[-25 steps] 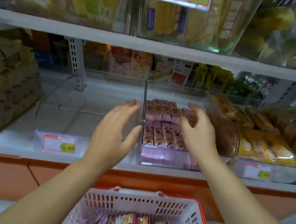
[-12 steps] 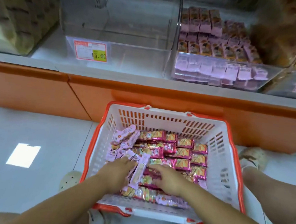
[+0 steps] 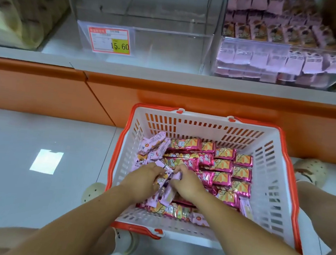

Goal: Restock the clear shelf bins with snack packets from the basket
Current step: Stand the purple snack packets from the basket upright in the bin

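Down on the pale glossy floor (image 3: 32, 185), close in: white basket (image 3: 205, 123) with orange rim, loaded with shiny pink packets (image 3: 223, 166) and lilac packets (image 3: 155, 144). Left hand (image 3: 143, 178) and right hand (image 3: 188, 184) side by side inside it, fingers (image 3: 157, 171) of both curled tight around one bundle (image 3: 166, 191) of the lilac packets. Beyond, past the orange plinth (image 3: 186, 98), white shelf (image 3: 127, 69) carrying two clear bins: left bin (image 3: 167, 44) with a 15.60 price tag (image 3: 109, 40) on its front, right bin (image 3: 296, 46) packed with rows of lilac wrappers (image 3: 273, 59).
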The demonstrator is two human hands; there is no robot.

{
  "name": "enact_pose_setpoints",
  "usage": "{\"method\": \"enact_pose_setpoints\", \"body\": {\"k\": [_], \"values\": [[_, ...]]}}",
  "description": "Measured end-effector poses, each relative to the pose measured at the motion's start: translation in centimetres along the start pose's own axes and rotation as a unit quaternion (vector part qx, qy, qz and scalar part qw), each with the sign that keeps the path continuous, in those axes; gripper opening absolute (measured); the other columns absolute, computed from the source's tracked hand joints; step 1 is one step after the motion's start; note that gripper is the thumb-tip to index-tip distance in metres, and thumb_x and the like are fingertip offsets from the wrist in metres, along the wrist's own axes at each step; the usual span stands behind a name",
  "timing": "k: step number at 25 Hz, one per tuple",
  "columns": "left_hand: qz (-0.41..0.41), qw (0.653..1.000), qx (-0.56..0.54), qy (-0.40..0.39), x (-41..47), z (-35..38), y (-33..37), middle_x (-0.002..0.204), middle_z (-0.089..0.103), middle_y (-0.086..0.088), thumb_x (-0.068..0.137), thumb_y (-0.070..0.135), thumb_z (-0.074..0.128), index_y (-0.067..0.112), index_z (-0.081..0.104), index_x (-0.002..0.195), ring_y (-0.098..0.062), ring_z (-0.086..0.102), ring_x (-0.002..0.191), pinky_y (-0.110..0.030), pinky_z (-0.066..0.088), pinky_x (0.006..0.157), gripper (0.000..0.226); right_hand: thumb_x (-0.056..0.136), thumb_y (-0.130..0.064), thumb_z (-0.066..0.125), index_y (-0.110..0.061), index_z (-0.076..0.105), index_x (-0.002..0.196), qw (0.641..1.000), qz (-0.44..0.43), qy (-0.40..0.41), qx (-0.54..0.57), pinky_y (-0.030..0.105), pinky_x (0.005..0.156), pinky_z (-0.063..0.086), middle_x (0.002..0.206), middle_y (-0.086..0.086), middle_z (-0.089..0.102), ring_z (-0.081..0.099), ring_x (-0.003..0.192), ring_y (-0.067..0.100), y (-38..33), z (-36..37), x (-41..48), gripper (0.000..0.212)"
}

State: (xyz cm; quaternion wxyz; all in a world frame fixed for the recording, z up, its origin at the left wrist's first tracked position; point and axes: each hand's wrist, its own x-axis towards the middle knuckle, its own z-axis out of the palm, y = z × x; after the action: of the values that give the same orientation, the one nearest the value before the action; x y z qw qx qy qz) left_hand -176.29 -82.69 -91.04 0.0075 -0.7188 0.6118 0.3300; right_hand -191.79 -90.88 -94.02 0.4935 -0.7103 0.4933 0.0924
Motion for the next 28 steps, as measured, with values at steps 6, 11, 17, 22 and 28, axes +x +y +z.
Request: {"method": "enact_pose_setpoints", "body": {"k": [6,11,17,22,28], "values": [[-0.015,0.983,-0.177,-0.052,-0.3,0.1,2.2,0.13,0.052,-0.004,0.089,0.043,0.063,0.023,0.036,0.144,-0.019,0.055,0.11,-0.028,0.045,0.093,0.065,0.092,-0.01,0.06,-0.02,0.042,0.087,0.964,0.009,0.054,0.26,0.028,0.063,0.043,0.081,0.003,0.042,0.044,0.066,0.016,1.7,-3.3,-3.3,0.021],[-0.052,0.931,-0.346,-0.1,-0.6,-1.0,4.9,0.135,0.052,-0.018,0.085,0.037,0.07,0.017,0.045,0.141,-0.025,0.057,0.119,-0.028,0.048,0.096,0.064,0.089,0.01,0.057,-0.008,0.043,0.115,0.844,0.029,0.036,0.534,0.034,0.073,0.056,0.099,0.018,0.063,0.065,0.087,0.029,0.8,-5.4,-5.7,0.035],[0.027,0.978,-0.196,0.062,-1.4,-2.1,7.5,0.102,0.052,0.009,0.077,0.043,0.076,0.027,0.05,0.131,-0.006,0.053,0.081,-0.021,0.045,0.076,0.062,0.089,0.002,0.06,-0.016,0.039,0.137,0.823,0.012,0.05,0.565,0.036,0.086,0.056,0.099,0.014,0.063,0.066,0.098,0.027,1.4,-7.3,-8.0,0.055],[0.045,0.971,-0.236,0.0,-1.6,-2.8,8.4,0.105,0.049,0.01,0.077,0.036,0.079,0.035,0.04,0.139,-0.007,0.052,0.082,-0.018,0.046,0.072,0.073,0.091,0.005,0.056,-0.015,0.053,0.111,0.807,0.0,0.07,0.587,0.038,0.081,0.055,0.079,0.008,0.069,0.069,0.086,0.023,1.0,-8.2,-8.7,0.029],[0.068,0.974,-0.216,0.021,-1.0,-5.2,8.4,0.124,0.056,0.007,0.087,0.021,0.068,0.03,0.053,0.128,-0.015,0.059,0.102,-0.025,0.049,0.084,0.045,0.082,0.006,0.067,-0.022,0.06,0.117,0.887,-0.026,0.085,0.452,0.045,0.083,0.058,0.119,0.011,0.054,0.069,0.093,0.033,1.5,-9.9,-8.9,0.046]]}}
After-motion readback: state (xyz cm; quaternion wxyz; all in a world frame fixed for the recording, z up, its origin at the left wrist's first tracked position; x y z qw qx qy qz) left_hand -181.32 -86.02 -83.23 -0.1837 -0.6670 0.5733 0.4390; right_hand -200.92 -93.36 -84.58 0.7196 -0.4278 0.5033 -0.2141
